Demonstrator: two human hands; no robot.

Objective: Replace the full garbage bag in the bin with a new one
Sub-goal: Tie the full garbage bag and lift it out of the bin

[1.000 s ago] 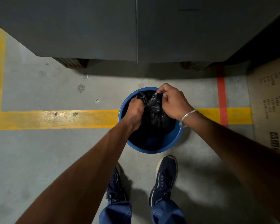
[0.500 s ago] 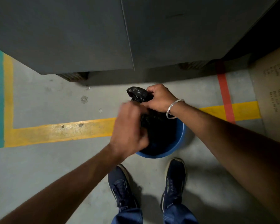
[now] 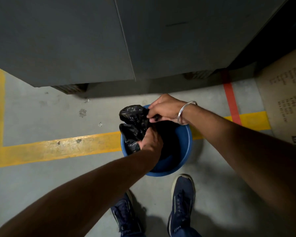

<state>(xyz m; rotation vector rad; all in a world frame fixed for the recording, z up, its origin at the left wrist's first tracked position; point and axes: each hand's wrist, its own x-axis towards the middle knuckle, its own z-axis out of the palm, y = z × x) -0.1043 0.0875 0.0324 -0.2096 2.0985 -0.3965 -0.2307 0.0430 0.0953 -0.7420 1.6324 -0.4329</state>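
Note:
A round blue bin stands on the concrete floor just ahead of my feet. A crumpled black garbage bag bunches up over the bin's far left rim and reaches down inside. My left hand is closed around the lower part of the bunched bag, over the bin's mouth. My right hand, with a metal bangle on the wrist, pinches the upper part of the bag at the far rim. The inside of the bin is dark, so its contents are hidden.
A large grey cabinet on short feet stands right behind the bin. A cardboard box sits at the right. Yellow floor marking runs left to right under the bin; a red strip crosses it. My two blue shoes are below.
My left hand has dropped back over the bin and gripped the bag lower down. My right hand keeps its hold at the far rim. The bunched bag top now leans left.

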